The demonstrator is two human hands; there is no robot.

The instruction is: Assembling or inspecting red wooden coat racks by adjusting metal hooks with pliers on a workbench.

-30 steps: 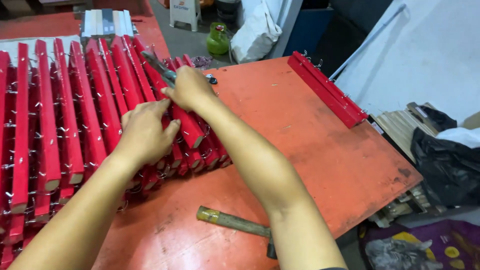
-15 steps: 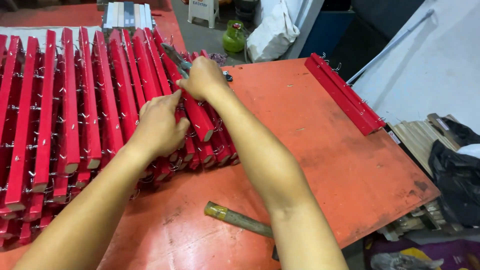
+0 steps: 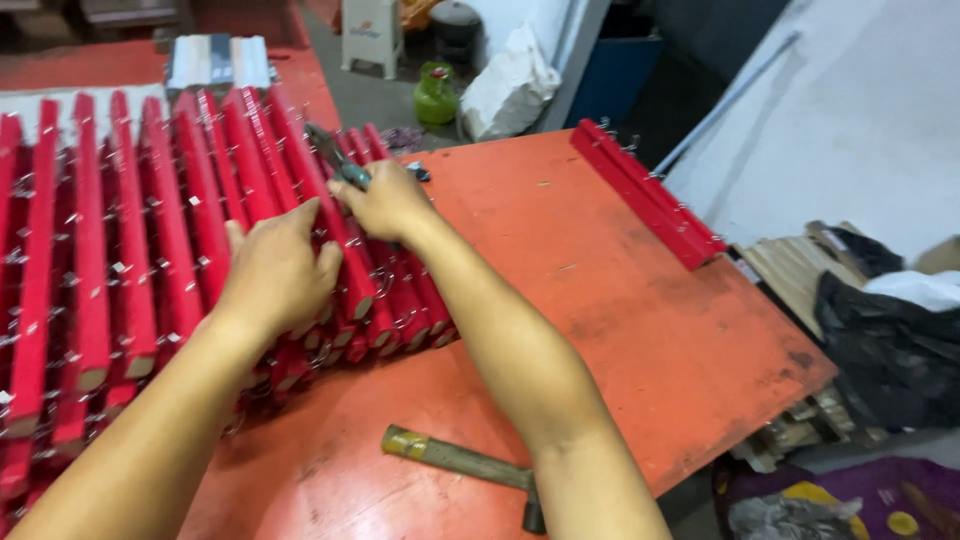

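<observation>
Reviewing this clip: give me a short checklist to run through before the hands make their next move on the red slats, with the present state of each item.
1. Left hand flat on the red slats, steadying them: ok.
2. Right hand gripping the pliers: ok.
3. Pliers tip on a wire hook: cannot tell, too small.
4. Hammer lying clear of both hands on the orange table: ok.
5. Separate red slat bundle resting fully on the table's far edge: ok.

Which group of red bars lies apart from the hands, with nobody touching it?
The small stack of red bars at the far right edge of the orange table. The big pile is under both hands.
</observation>
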